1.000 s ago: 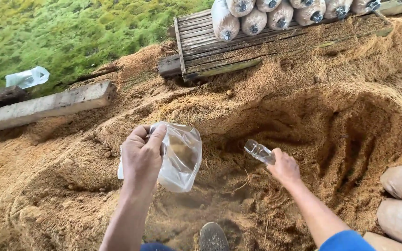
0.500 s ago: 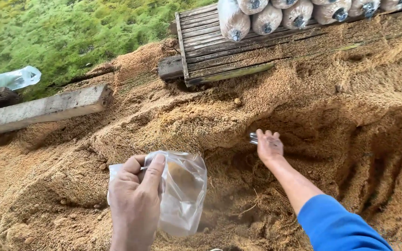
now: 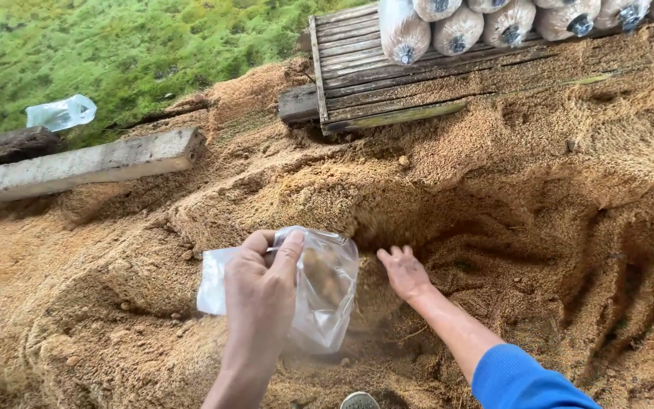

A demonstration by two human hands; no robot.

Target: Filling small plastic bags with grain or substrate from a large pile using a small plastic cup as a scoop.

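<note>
where the clear plastic bag (image 3: 319,291) hung low over the sawdust pile (image 3: 493,197), was pinched at its rim by the left hand (image 3: 260,299), mouth turned right. lay just left of the right hand (image 3: 405,273), spread and empty, pressed into the sawdust wall beside the opening, nearer the pile.

Left hand (image 3: 260,291) raised, fingers pinched; right hand (image 3: 405,273) outstretched, fingers spread.
</note>
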